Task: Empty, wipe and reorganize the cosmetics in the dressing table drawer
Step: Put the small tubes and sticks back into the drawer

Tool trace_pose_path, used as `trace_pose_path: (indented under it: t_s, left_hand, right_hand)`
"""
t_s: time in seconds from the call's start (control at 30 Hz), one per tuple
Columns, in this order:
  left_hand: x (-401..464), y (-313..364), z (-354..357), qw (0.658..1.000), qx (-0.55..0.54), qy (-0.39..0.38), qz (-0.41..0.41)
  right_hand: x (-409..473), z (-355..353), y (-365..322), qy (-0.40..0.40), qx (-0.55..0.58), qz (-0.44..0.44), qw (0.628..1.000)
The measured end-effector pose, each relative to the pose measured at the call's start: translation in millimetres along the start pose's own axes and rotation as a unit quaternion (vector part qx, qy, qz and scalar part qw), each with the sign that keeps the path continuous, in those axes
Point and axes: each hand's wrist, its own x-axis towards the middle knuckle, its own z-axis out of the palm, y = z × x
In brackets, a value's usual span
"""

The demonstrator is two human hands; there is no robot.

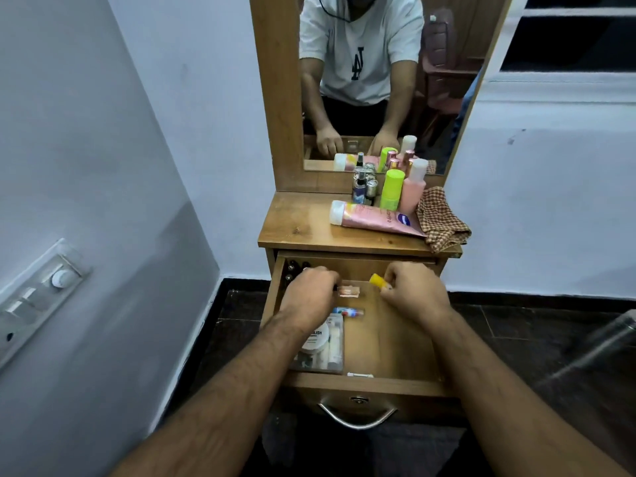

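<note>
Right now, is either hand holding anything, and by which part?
The right hand pinches a small yellow-capped tube by its lower end, cap free. The left hand is closed, contents hidden.

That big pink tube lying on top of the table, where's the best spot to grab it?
Probably round the middle of the pink tube, coming from above and the front. It lies flat on its side, cap pointing left, with bottles close behind it and the checked cloth at its right end.

drawer (395,342) right half: bare floor, open | left: clear box (318,349), dark bottles (292,270) block
</note>
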Motion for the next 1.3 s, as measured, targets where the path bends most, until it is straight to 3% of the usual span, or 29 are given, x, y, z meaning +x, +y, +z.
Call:
trace_pose_path:
  t_s: [0.13, 0.27, 0.6, 0.8, 1.1, 1.3]
  left_hand:
    - [-4, -9, 3, 0.999, -0.002, 0.035, -0.018]
    - [-8, -15, 7, 0.998, 0.000, 0.059, -0.023]
    - [-12, -26, 6, 0.994, -0.026, 0.104, -0.018]
    - [-14, -32, 5, 0.992, -0.044, 0.109, -0.047]
    - [-14, -37, 3, 0.993, -0.038, 0.099, -0.048]
    - [-18, -40, 3, 0.994, -0.032, 0.095, -0.047]
  right_hand:
    - [-1, 24, -3, -0.092, -0.046, -0.039, 0.994]
    - [0, 46, -15, -0.120, -0.110, -0.086, 0.983]
    - [16, 55, -30, -0.053, -0.163, -0.118, 0.978]
    - [25, 59, -35, -0.044, -0.133, -0.156, 0.978]
    - [23, 55, -11, -0.035, -0.054, -0.038, 0.997]
    - [31, 60, -20, -0.036, -0.003, -0.021, 0.999]
